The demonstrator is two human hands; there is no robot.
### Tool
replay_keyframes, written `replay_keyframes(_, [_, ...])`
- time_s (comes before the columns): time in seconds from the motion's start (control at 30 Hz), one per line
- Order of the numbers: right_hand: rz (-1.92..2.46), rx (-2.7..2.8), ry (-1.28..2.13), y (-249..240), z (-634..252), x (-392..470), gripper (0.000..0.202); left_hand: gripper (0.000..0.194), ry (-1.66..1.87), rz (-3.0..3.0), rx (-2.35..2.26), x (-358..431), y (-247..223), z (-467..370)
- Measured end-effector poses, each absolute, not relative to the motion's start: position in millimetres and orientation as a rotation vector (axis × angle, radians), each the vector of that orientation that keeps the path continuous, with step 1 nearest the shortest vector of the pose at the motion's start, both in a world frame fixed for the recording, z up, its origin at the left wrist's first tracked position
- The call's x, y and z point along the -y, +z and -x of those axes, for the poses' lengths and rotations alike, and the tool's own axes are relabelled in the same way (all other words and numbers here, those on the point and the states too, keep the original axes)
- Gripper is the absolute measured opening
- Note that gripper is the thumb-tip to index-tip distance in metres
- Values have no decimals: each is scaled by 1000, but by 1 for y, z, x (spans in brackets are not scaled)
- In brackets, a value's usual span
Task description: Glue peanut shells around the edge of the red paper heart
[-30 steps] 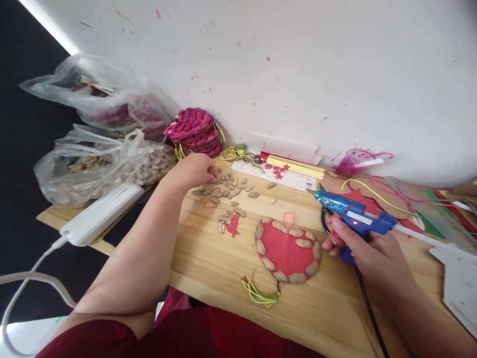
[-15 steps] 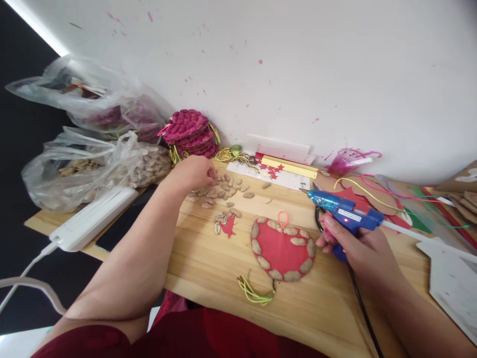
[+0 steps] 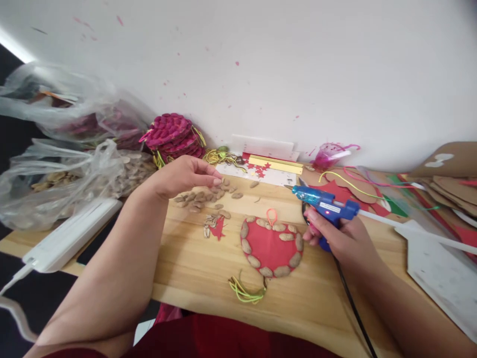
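My left hand [image 3: 190, 176] is over the far edge of a loose pile of peanuts [image 3: 199, 199], thumb and fingertips pinched together. Whether a peanut sits between those fingertips I cannot make out. In my right hand [image 3: 335, 233] is a blue hot glue gun [image 3: 324, 203], its nozzle pointing left and a white glue stick running out of its back. Below the nozzle lies a red rounded piece [image 3: 272, 248] edged with peanuts, with a second peanut inside its upper right rim. It has an orange loop [image 3: 272, 215] at the top and a yellow-green tassel [image 3: 248, 292] below.
Peanut shells lie by a red paper scrap [image 3: 217, 229]. Behind are stacked magenta discs [image 3: 173, 135], a yellow strip [image 3: 276, 164] and a pink-stained cup [image 3: 330, 155]. Plastic bags [image 3: 74, 169] and a white power strip [image 3: 70, 236] stand left; cardboard pieces [image 3: 452, 194] lie right.
My left hand has shifted rightward across the pile, its pinched fingertips now showing. The glue gun stays in my right hand above the red piece. The whole view has turned slightly right.
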State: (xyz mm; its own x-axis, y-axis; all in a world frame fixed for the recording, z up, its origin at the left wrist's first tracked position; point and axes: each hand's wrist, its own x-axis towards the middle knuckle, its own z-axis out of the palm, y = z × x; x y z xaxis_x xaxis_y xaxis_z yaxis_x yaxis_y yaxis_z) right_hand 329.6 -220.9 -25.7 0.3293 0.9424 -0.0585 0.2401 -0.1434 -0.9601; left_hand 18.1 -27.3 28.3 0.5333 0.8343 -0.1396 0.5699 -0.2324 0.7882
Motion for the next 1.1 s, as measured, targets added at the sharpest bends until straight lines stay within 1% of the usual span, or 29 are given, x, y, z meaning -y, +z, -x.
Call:
replay_keyframes(0.1, [1602, 1111, 890, -26, -329, 220, 38, 34, 413, -1752, -980, 35, 26, -28])
replay_keyframes(0.23, [1595, 1130, 925, -25, -328, 218, 41, 33, 372, -1786, -947, 44, 24, -42])
replay_keyframes(0.33, [1573, 1110, 912, -23, -327, 218, 43, 26, 292, -2032, -891, 59, 24, -54])
replay_keyframes(0.43, [1576, 1090, 923, -20, -325, 218, 44, 16, 280, -2394, -688, 80, 21, -67])
replay_keyframes(0.53, [1572, 1078, 929, -20, -325, 218, 41, 18, 280, -2638, -431, 97, 15, -76])
replay_keyframes(0.63, [1560, 1080, 938, -21, -325, 217, 38, 22, 248, -2766, -275, 103, 9, -81])
replay_keyframes(0.9, [1588, 1098, 920, -24, -329, 217, 35, 23, 189, -2877, -251, 102, 6, -84])
replay_keyframes(1.1, [1590, 1094, 921, -25, -329, 217, 37, 24, 187, -2898, -277, 103, 3, -86])
